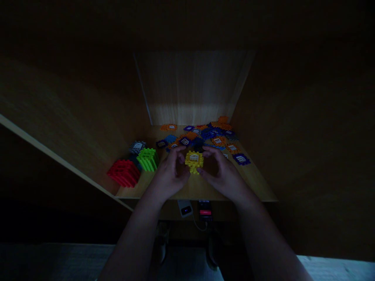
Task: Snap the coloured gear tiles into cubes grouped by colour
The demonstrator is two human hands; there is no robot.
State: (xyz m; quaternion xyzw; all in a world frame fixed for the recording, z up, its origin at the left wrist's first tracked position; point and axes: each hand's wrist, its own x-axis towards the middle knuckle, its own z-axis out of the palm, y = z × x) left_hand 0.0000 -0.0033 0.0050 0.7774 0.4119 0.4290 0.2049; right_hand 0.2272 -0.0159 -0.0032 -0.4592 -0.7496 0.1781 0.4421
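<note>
Between my two hands is a yellow block of interlocking toy tiles (pixel 194 159), with notched edges and a white window insert on its top face. My left hand (pixel 172 171) curls round its left side, thumb and fingers at the edge. From the right, my right hand (pixel 222 171) grips it the same way, its thumb low on the front face. To the left of my left hand stands a bright green stack of notched tiles (pixel 148 159). Beyond that sits a red stack (pixel 124 173), near the shelf's front left corner.
Orange, blue and purple notched tiles (pixel 218 141) lie scattered over the back and right of the wooden shelf (pixel 187 192). A grey tile (pixel 137 146) lies behind the red stack. Below are a power bank (pixel 185 208) and a phone (pixel 205 210) joined by a cable. Side walls enclose the shelf.
</note>
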